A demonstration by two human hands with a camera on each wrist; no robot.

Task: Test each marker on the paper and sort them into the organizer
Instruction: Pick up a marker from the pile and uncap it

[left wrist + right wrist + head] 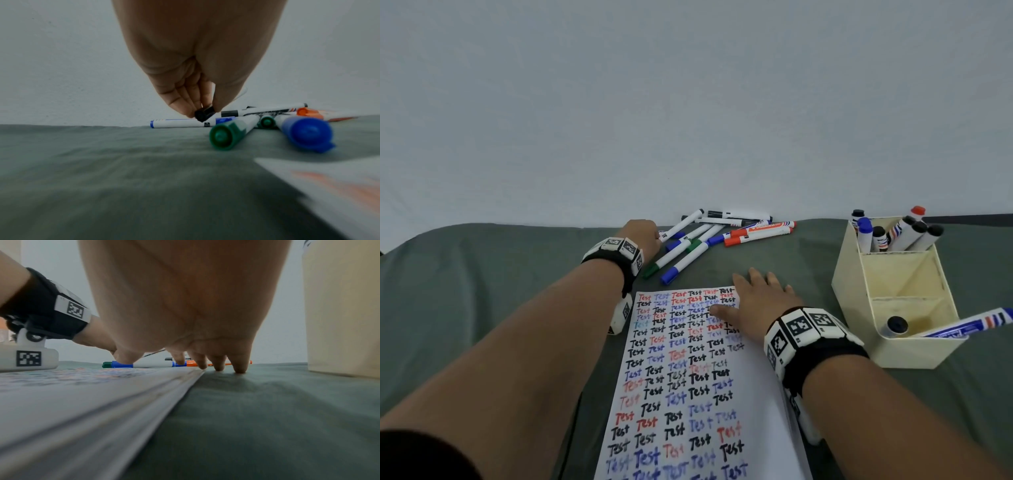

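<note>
While a grey-green cloth (pixel 482 274) covers the whole table, the biggest thing lying on it is the paper (pixel 763 404), a long white sheet filled with rows of the word "Test" in black, red and blue. To its right stands the cream organizer (pixel 859 274), split into compartments: the far one holds a cluster of upright markers with black, blue and red caps, the middle ones look bare, and the near one holds a black-capped marker plus a blue-striped marker (pixel 969 325) leaning out over its right edge.

Beyond the paper's far end lies the loose pile of markers (pixel 722 233), near the wall, criss-crossed over one another: blue caps, green caps, two red-orange ones, and a couple with black ends.

The right hand (pixel 760 301) lies flat on the paper's far right corner, fingers (pixel 239 366) straight and spread, some tips touching the cloth just past the sheet's edge, thumb on the writing. It holds nothing.

The left hand (pixel 643 236) reaches to the left edge of the pile, its thumb and fingertips (pixel 180 107) curled together and pinching the black cap end (pixel 203 114) of a white marker that lies among the others. A green-capped marker (pixel 226 134) and a blue-capped one (pixel 304 133) lie just beside that grip, nearer the paper.
</note>
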